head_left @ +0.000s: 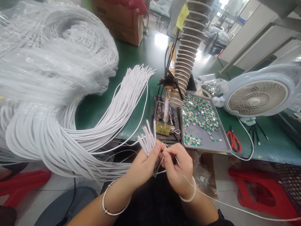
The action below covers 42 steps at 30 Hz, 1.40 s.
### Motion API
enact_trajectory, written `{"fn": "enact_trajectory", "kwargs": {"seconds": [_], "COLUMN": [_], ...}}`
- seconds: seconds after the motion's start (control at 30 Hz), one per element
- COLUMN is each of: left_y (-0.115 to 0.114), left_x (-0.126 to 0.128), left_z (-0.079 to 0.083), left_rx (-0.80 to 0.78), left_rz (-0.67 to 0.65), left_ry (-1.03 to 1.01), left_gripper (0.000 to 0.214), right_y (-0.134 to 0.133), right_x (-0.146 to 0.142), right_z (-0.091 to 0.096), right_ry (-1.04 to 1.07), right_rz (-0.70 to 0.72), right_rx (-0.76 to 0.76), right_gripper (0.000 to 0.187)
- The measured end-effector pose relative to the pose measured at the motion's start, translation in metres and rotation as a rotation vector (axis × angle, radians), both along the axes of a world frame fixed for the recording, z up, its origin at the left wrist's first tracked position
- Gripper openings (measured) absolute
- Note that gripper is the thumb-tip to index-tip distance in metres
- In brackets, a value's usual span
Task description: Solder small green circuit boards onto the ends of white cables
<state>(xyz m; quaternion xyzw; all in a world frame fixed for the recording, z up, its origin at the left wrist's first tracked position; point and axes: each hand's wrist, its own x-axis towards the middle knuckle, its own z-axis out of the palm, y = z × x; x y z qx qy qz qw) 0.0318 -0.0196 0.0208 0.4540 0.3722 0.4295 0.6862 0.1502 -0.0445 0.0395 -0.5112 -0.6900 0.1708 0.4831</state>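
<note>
The left hand (143, 166) grips a bundle of white cables (147, 141), its ends angled upward and away; the right hand (178, 169), just beside it, pinches a thin white wire (225, 204).

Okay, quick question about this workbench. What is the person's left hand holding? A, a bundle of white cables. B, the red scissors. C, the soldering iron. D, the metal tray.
A. The left hand grips a bundle of white cables, their ends sticking up past the fingers.
</note>
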Motion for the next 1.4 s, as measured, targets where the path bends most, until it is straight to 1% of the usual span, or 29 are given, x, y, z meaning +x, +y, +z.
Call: {"fn": "enact_trajectory", "kwargs": {"seconds": [0.07,0.1,0.17,0.23,0.33,0.4,0.5,0.6,0.7,0.8,0.9,1.07,1.2,1.3,1.4], "left_y": [-0.001,-0.001,-0.001,0.0,0.002,0.003,0.002,0.002,0.002,0.003,0.004,0.004,0.005,0.006,0.006], "left_x": [-0.002,-0.003,-0.004,-0.005,-0.006,-0.006,-0.004,-0.002,-0.001,0.0,0.001,0.003,0.003,0.005,0.007], "left_z": [0.003,0.004,0.002,-0.002,-0.007,-0.009,-0.01,-0.008,-0.008,-0.009,-0.009,-0.009,-0.01,-0.009,-0.006], "left_rx": [0.0,-0.012,-0.045,-0.071,-0.1,-0.109,-0.119,-0.142,-0.162,-0.174,-0.174,-0.183,-0.177,-0.169,-0.149], "left_rz": [-0.141,-0.184,-0.21,-0.19,-0.116,-0.077,-0.05,-0.007,0.061,0.11,0.127,0.12,0.111,0.126,0.161], "left_ry": [-0.002,-0.009,-0.026,-0.053,-0.11,-0.126,-0.122,-0.121,-0.101,-0.047,-0.016,-0.028,-0.044,-0.047,-0.055], "left_gripper": [0.032,0.032,0.029,0.026,0.023,0.021,0.021,0.023,0.023,0.021,0.019,0.019,0.021,0.022,0.02], "right_y": [0.0,0.001,0.002,0.004,0.01,0.016,0.025,0.032,0.036,0.038,0.039,0.04,0.036,0.03,0.023], "right_x": [0.002,0.004,0.009,0.018,0.04,0.057,0.078,0.088,0.087,0.083,0.079,0.078,0.075,0.067,0.055], "right_z": [0.003,0.004,0.004,0.003,0.002,0.002,0.003,0.005,0.006,0.006,0.005,0.001,0.0,0.002,0.004], "right_ry": [0.015,0.012,-0.012,-0.06,-0.176,-0.27,-0.398,-0.466,-0.47,-0.456,-0.481,-0.539,-0.45,-0.297,-0.133], "right_rz": [-0.03,-0.04,-0.057,-0.09,-0.218,-0.272,-0.25,-0.183,-0.171,-0.214,-0.272,-0.368,-0.42,-0.36,-0.224], "right_rx": [-0.012,-0.019,-0.02,-0.001,0.039,0.019,-0.097,-0.22,-0.291,-0.344,-0.362,-0.301,-0.134,-0.05,-0.064], "right_gripper": [0.011,0.011,0.011,0.011,0.012,0.012,0.011,0.012,0.015,0.016,0.016,0.018,0.016,0.014,0.013]}}
